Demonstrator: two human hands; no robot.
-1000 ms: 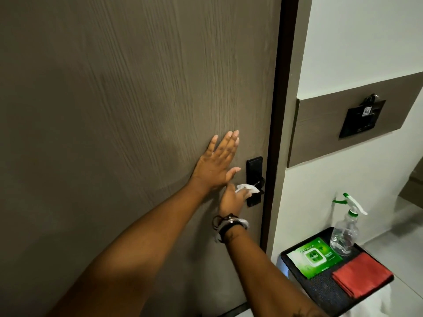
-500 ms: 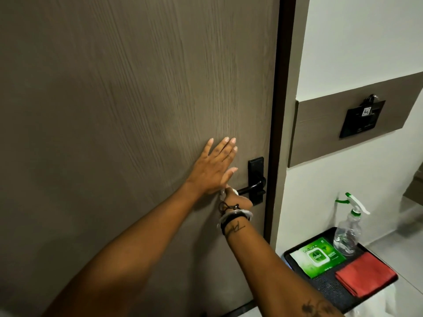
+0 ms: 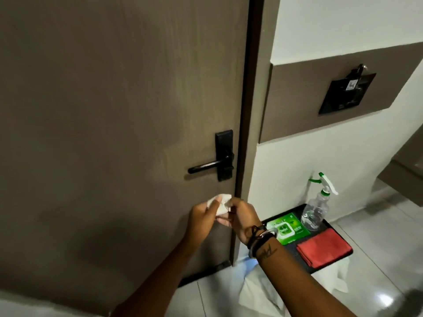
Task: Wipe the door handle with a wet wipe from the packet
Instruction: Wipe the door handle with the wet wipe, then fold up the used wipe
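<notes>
The black lever door handle (image 3: 207, 166) juts left from its black plate (image 3: 224, 154) on the brown door, with nothing touching it. Below it, my left hand (image 3: 201, 216) and my right hand (image 3: 242, 217) both pinch a crumpled white wet wipe (image 3: 221, 203) between them, a short way off the door. The green wet wipe packet (image 3: 288, 227) lies flat on a black tray at the lower right, partly behind my right wrist.
The black tray (image 3: 325, 266) on the floor also holds a clear spray bottle (image 3: 317, 208) with a green and white trigger and a folded red cloth (image 3: 322, 249). A black wall panel (image 3: 346, 92) hangs on the right wall. White cloth (image 3: 263, 294) lies on the tiles.
My left hand has come off the door and my right hand off the handle. Both dropped below the handle and now hold the wipe together. The view has pulled back.
</notes>
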